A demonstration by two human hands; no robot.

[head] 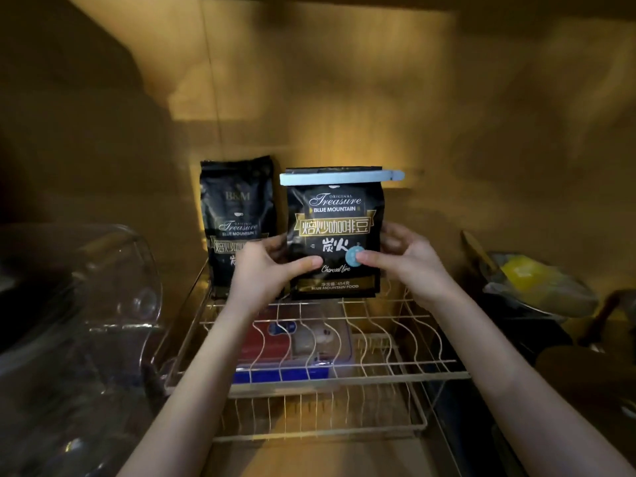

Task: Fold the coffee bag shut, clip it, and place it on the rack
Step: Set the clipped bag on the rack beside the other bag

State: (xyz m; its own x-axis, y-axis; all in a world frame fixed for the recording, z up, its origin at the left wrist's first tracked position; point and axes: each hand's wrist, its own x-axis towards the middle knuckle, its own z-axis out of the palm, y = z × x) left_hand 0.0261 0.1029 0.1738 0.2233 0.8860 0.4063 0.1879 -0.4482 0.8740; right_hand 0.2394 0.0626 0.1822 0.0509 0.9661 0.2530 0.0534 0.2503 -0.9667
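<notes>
A black coffee bag [335, 218] with gold and white print stands upright at the back of the white wire rack [395, 366]. A long pale blue clip [339, 177] is clamped across its folded top. My left hand [265, 273] grips the bag's left edge with the thumb on its front. On the right edge sits my right hand [409, 259], thumb pressed beside a round blue sticker [354, 257]. A second black coffee bag [237, 222] stands just to the left, partly hidden behind my left hand.
A clear glass lid or bowl [86, 304] fills the left side. Under the rack lies a red and blue box [282, 356]. To the right sits a dish with something yellow [537, 280]. A wooden wall rises close behind the bags.
</notes>
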